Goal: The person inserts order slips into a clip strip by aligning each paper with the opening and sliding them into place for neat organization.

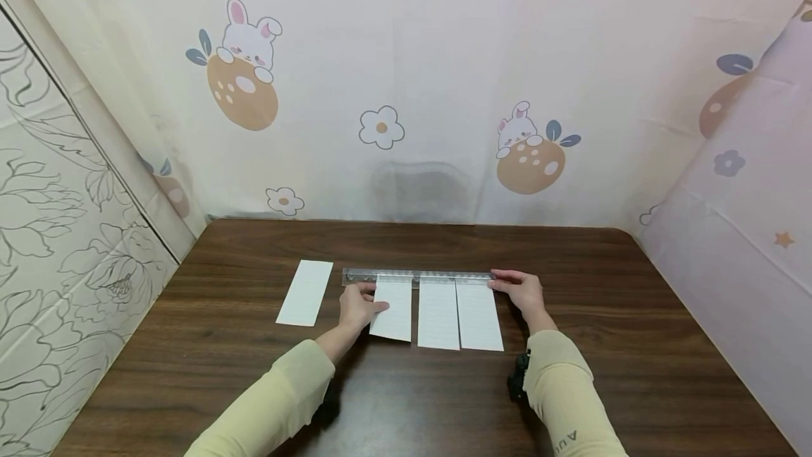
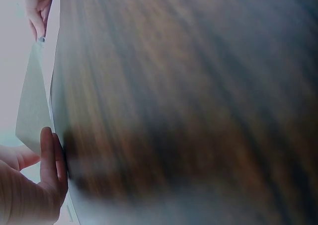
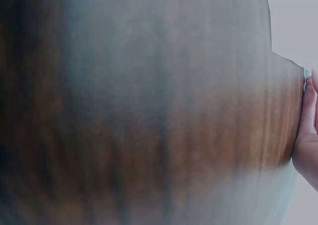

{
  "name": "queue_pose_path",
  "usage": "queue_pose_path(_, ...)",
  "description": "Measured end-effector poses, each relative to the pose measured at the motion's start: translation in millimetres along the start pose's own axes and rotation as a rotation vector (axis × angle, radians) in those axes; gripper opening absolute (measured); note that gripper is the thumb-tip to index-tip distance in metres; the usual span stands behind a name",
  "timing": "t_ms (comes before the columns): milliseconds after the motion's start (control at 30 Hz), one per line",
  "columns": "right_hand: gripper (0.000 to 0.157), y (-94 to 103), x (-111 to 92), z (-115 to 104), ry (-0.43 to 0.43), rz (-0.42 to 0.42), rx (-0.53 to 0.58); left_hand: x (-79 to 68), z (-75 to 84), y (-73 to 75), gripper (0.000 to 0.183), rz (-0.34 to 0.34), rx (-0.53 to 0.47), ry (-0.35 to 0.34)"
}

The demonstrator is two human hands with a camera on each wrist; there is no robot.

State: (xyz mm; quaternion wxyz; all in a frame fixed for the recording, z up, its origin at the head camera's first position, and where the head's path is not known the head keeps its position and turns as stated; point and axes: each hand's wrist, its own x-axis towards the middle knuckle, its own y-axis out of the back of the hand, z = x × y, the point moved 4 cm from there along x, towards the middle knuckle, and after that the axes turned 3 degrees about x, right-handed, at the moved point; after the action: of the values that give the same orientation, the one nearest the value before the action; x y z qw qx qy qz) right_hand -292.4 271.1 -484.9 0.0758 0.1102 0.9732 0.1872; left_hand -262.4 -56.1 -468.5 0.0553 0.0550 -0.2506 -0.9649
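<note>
A clear ruler (image 1: pixel 415 276) lies crosswise on the table. Its right end is between the thumb and fingers of my right hand (image 1: pixel 521 293). My left hand (image 1: pixel 357 307) pinches the left edge of a white paper card (image 1: pixel 394 309), thumb over its face. That card's near edge is lifted slightly off the wood, and its top meets the ruler. In the left wrist view the card (image 2: pixel 35 93) stands tilted by the left hand (image 2: pixel 35 185). Two more white cards, a middle one (image 1: pixel 438 312) and a right one (image 1: pixel 479 316), lie side by side with their tops at the ruler.
Another white card (image 1: pixel 305 293) lies apart on the left, slightly slanted. Dark wood tabletop (image 1: pixel 431 400) surrounds everything, with a patterned curtain (image 1: pixel 393 55) behind its back edge. A dark wrist device (image 1: pixel 518 377) sits below the right sleeve.
</note>
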Motion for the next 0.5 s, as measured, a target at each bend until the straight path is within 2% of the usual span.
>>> queue_pose_path(200, 0.037, 0.1, -0.3, -1.0, -0.001, 0.001, -0.005, -1.2, 2.2, -0.9, 0.041, -0.013, -0.006, 0.018)
queue_pose_path(500, 0.036, -0.5, -0.3, -1.7, 0.003, -0.001, -0.005, 0.3, 2.2, -4.3, 0.041, -0.012, 0.013, 0.007)
